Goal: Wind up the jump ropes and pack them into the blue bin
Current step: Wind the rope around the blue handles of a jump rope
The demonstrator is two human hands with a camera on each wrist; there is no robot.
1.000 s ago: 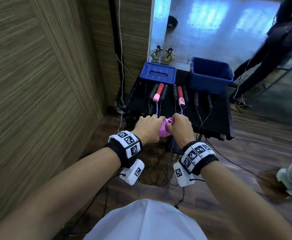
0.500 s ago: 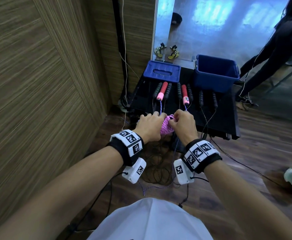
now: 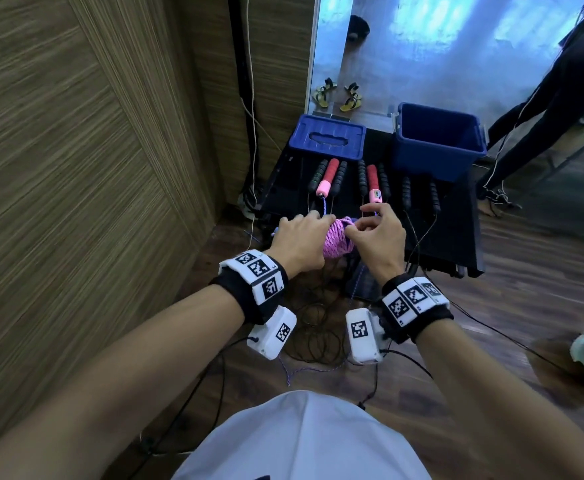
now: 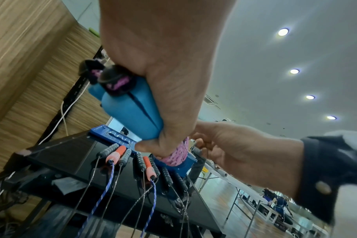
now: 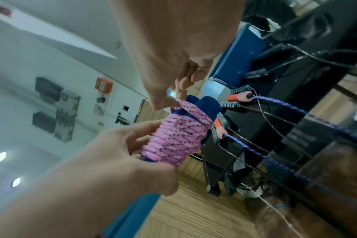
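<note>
While the left hand (image 3: 301, 242) grips two blue handles (image 4: 132, 109) wound with pink rope (image 3: 337, 241), the right hand (image 3: 375, 242) pinches its end; eight handles lie on the black table (image 3: 456, 233). One blue bin (image 3: 437, 140) and one lid (image 3: 327, 140) stand behind.

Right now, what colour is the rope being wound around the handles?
Pink with dark flecks; the rope shows best in the right wrist view.
</note>
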